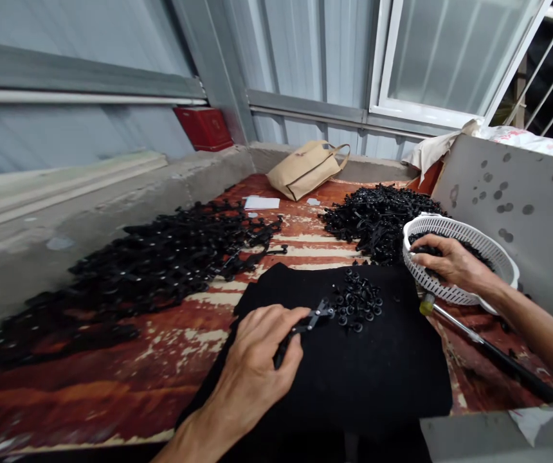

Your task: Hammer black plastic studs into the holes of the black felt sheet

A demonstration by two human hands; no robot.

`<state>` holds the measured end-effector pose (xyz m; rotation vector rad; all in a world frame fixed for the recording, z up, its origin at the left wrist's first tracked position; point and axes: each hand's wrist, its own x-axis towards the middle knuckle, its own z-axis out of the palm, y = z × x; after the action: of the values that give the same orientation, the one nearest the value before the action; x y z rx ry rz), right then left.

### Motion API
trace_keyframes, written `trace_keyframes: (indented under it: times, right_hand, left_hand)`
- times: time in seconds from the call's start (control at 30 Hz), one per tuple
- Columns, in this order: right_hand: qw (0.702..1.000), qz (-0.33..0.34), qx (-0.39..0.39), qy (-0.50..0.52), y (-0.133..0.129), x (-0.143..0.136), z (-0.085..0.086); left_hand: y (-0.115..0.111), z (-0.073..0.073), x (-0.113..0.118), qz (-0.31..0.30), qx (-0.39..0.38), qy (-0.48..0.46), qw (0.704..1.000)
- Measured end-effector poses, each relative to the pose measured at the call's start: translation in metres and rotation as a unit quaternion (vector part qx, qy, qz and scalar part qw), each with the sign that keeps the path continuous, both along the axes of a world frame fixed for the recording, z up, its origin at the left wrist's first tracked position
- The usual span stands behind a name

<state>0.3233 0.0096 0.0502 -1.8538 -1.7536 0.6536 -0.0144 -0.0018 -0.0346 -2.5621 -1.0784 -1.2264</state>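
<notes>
My left hand is closed around a small black part with a flat, greyish jointed end, held over a black cloth. Just past its tip lies a little heap of small round black parts with ring-shaped ends. At the right, my right hand reaches into a white slotted plastic basket of black parts. Its fingers are curled down among them, and what they grip is hidden.
Piles of black parts lie at the left and back right. A black-handled rod rests beside the basket. Farther back are a tan bag, white paper and a red box. A grey panel borders the right.
</notes>
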Motion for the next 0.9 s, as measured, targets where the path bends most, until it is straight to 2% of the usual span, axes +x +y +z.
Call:
trace_keyframes:
  times: [0.17,0.3,0.43,0.53,0.7,0.9]
  right_hand:
    - [0.990,0.098,0.046,-0.085,0.008,-0.051,-0.034]
    - [0.975,0.097,0.111,-0.166,0.014,-0.065,-0.056]
    - [0.958,0.077,0.153,-0.230,0.009,-0.076,-0.063]
    - [0.945,0.073,0.173,-0.267,0.000,-0.086,-0.066]
    - [0.930,0.140,0.177,-0.291,-0.015,-0.108,-0.072]
    - [0.912,0.224,0.180,-0.293,-0.025,-0.147,-0.082]
  left_hand:
    - [0.008,-0.014,-0.009,0.039,-0.060,-0.019,0.997]
    - [0.009,-0.019,-0.006,0.043,-0.107,-0.004,0.993]
    - [0.008,-0.018,-0.005,0.041,-0.112,-0.013,0.993]
    - [0.005,-0.015,-0.008,0.064,-0.114,-0.061,0.990]
    - [0.001,-0.011,-0.014,0.128,-0.139,-0.140,0.972]
    - [-0.002,-0.009,-0.017,0.157,-0.201,-0.213,0.943]
